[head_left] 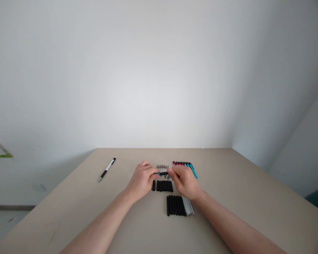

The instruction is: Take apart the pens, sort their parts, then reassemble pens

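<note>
Between my two hands, above the middle of the table, is a pen barrel (pixel 163 173), black in the middle with a bit of teal at its left end. My left hand (pixel 141 178) pinches the teal end, and the fingers of my right hand (pixel 184 180) close on the black end. Just below them lies a row of short black grips (pixel 164 186). Behind the barrel are small metal pen tips (pixel 162 166) and some pale little parts, partly covered. Pink and teal pen barrels (pixel 190 167) lie beyond my right hand, which hides some of them.
Nearer to me lie several longer black tubes (pixel 176 205) side by side, with thin white refills (pixel 188 207) at their right. A white and black pen (pixel 107 169) rests alone on the left of the beige table (pixel 137 229). A white wall (pixel 159 88) stands behind the table.
</note>
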The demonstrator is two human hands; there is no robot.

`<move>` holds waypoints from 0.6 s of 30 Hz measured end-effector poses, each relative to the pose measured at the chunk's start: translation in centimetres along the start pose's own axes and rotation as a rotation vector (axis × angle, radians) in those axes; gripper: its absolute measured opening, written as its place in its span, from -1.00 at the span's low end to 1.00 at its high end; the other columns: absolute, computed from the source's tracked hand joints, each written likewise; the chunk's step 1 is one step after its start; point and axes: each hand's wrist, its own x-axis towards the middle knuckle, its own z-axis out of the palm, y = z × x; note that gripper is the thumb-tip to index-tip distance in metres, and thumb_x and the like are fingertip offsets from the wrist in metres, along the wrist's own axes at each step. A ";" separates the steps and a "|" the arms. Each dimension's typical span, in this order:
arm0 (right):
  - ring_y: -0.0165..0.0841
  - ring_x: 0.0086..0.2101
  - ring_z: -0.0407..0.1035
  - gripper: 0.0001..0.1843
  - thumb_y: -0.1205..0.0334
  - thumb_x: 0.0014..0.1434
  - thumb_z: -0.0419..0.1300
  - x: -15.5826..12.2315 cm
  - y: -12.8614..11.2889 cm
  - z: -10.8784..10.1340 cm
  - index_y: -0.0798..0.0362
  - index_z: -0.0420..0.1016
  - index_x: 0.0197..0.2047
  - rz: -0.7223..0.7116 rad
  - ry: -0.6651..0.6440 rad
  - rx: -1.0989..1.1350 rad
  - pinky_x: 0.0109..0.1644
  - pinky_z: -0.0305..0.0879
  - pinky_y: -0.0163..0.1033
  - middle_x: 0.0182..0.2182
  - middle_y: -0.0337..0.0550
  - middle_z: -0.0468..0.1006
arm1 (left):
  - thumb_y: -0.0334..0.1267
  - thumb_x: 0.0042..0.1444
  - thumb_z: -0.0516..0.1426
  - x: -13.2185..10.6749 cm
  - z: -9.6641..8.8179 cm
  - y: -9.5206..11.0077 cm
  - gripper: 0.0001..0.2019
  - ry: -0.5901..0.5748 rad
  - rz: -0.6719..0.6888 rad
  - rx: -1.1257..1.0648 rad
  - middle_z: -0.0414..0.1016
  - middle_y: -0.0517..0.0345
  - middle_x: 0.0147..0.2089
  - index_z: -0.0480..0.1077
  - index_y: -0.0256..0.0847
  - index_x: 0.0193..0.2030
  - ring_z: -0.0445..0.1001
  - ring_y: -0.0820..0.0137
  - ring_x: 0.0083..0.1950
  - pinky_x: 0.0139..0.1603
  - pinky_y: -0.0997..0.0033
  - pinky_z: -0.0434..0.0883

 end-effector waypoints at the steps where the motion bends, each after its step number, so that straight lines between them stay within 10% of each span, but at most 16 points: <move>1: -0.47 -0.60 0.01 -0.56 0.15 0.32 -0.10 0.0 0.0 0.0 0.03 -0.04 -0.59 -0.002 -0.002 0.002 -0.46 -0.13 -0.30 -0.66 -0.32 0.09 | -0.44 0.12 0.13 0.0 0.0 -0.1 -0.89 0.013 -0.003 -0.004 0.49 0.16 -0.41 0.45 -0.20 -0.39 0.30 0.32 -0.24 -0.13 0.29 0.28; 18: -0.46 -0.62 0.04 -0.54 0.11 0.32 -0.14 0.1 -0.3 -0.2 0.03 0.04 -0.62 0.049 0.015 0.012 -0.49 -0.10 -0.31 -0.68 -0.29 0.17 | -0.33 0.04 0.23 -0.1 -0.2 0.0 -0.88 0.221 -0.036 0.068 0.46 0.15 -0.34 0.33 -0.18 -0.34 0.32 0.28 -0.20 -0.14 0.24 0.29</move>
